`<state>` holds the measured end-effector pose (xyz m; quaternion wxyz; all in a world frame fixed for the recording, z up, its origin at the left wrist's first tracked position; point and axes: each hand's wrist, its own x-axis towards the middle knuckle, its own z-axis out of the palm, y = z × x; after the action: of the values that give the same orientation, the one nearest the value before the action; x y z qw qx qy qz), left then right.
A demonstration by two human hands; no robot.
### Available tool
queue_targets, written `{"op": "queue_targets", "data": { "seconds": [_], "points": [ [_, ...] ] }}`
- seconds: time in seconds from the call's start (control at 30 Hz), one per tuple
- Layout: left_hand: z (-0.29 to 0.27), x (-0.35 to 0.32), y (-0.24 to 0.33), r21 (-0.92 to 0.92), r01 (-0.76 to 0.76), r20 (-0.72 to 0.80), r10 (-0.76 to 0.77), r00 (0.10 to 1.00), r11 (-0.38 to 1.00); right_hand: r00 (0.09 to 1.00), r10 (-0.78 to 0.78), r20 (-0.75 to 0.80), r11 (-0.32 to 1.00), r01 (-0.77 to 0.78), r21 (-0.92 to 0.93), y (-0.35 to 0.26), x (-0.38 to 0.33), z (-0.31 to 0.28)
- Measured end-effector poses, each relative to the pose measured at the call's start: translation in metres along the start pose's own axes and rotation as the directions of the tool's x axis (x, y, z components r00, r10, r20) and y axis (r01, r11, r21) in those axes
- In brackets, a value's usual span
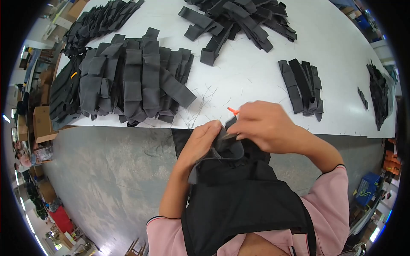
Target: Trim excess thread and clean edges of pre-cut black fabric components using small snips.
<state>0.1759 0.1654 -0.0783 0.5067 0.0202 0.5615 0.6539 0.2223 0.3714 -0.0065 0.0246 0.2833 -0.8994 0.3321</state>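
Note:
My left hand (199,143) pinches a dark grey fabric strip (230,152) at the table's near edge, in front of my black apron (252,205). The strip is folded over on itself, and one end hangs below that hand. Close against it, my right hand (260,126) is closed around what looks like small thread snips (232,111). Their orange end sticks out above the fingers, and a thin metallic tip shows below near the fabric. Most of the tool is hidden by the fingers, which are slightly blurred.
On the white table (247,81), a large stack of dark fabric strips (133,81) lies to the left. A loose heap (239,19) is at the back, and a smaller bunch (301,87) is to the right. Cut threads (200,104) are scattered near my hands. A dark bundle (378,96) lies far right.

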Motion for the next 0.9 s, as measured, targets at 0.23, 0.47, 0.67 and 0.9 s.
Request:
{"op": "queue_targets", "data": {
  "seconds": [0.23, 0.47, 0.67, 0.9],
  "points": [
    [0.019, 0.0, -0.004, 0.059, -0.271, -0.158, 0.277, 0.948, 0.961, 0.961, 0.221, -0.166, 0.975, -0.218, 0.038, 0.004, -0.035, 0.053],
    [0.022, -0.011, -0.005, -0.16, -0.045, -0.044, 0.039, 0.998, 0.986, 0.914, 0.083, -0.398, 0.994, -0.106, -0.037, 0.026, -0.029, 0.051],
    [0.034, -0.005, -0.017, -0.17, -0.327, -0.388, 0.242, 0.889, 0.93, 0.814, 0.508, -0.283, 0.822, -0.361, 0.44, -0.006, -0.02, 0.036],
    [0.042, -0.002, -0.007, -0.125, -0.276, -0.405, 0.205, 0.891, 0.953, 0.893, 0.398, -0.211, 0.898, -0.426, -0.107, -0.021, -0.028, 0.024]
  ]
}}
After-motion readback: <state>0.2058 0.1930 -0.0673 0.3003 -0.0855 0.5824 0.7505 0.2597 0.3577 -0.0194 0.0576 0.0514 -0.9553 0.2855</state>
